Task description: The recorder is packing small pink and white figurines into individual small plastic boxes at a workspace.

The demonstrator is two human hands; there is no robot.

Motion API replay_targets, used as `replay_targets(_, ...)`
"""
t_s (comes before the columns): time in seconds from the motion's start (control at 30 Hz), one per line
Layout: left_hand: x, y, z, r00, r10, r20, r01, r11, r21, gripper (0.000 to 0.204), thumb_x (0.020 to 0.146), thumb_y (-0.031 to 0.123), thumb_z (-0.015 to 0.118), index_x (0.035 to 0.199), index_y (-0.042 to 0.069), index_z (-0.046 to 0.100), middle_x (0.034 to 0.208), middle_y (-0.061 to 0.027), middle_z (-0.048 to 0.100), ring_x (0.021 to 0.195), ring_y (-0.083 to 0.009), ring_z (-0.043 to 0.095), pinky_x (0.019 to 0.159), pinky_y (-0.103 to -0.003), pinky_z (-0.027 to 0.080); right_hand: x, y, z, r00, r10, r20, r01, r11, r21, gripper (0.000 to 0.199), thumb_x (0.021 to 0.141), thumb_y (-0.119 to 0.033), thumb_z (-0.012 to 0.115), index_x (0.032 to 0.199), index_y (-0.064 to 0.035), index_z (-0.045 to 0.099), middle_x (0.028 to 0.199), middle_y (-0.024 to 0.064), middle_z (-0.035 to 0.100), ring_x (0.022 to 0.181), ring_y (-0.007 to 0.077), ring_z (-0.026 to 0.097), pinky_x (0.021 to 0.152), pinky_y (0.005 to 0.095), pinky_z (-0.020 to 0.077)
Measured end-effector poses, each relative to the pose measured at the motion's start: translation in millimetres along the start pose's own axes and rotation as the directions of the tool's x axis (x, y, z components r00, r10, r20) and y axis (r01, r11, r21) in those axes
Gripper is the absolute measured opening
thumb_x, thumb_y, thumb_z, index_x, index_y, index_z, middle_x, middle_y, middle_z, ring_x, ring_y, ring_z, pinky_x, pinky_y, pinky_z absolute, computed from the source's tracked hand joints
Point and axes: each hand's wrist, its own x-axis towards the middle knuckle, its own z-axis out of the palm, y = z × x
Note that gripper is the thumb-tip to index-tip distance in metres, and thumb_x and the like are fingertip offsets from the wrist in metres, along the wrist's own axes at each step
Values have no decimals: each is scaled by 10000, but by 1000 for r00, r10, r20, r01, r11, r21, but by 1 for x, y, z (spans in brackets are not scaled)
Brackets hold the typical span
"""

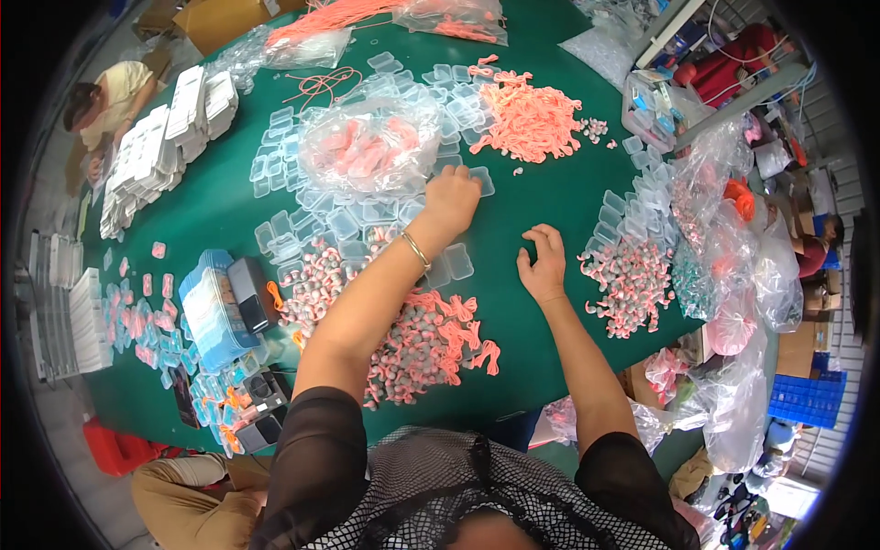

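Green tabletop (pixel 550 202) is crowded. Clear bag of pink cords (pixel 367 147) sits mid-table amid small clear boxes (pixel 357 220). Risk: boxes are scattered if the bag is dragged. Left hand (pixel 451 197) is reached far forward, fingers curled at the bag's edge; grip cannot be told. Right hand (pixel 543 261) is rested on bare cloth, fingers loosely bent, nothing held.

Bright, even overhead light leaves only soft shadows, glare glints on the clear plastic bags (pixel 371 147), and fisheye edges bend and darken.
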Motion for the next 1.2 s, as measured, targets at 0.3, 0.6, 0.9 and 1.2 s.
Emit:
replay_targets(0.3,-7,31,22,996,72,59,-73,997,10,120,702,173,709,796,97,711,970,-38,620,1038,-239,533,854,-402,426,2,1,-5,1000,15,-18,-15,1000,8,242,691,-33,651,930,-56,618,1091,126,567,1032,321,564,885,411,465)
replay_targets(0.6,10,89,35,993,-118,1,115,967,-225,223,708,276,739,810,81,709,949,-47,602,973,-251,539,779,-408,438,3,1,-3,996,73,-51,-68,993,94,273,687,-14,639,957,-42,608,1068,140,571,1000,336,571,863,406,486)
replay_targets(0.9,63,56,51,956,-280,-85,198,833,-517,275,800,184,687,1062,112,643,978,-138,627,888,-343,633,729,-455,511,4,0,-6,989,140,-57,-131,982,138,325,698,0,616,1019,-43,589,1072,152,579,970,352,587,840,404,504)
replay_targets(1.2,59,22,69,970,-242,-5,209,847,-488,120,796,156,639,887,90,682,877,-132,642,769,-340,649,673,-453,519,9,-5,-10,995,76,-61,-71,994,78,272,685,28,603,942,-62,614,1048,120,570,945,313,587,802,387,511)
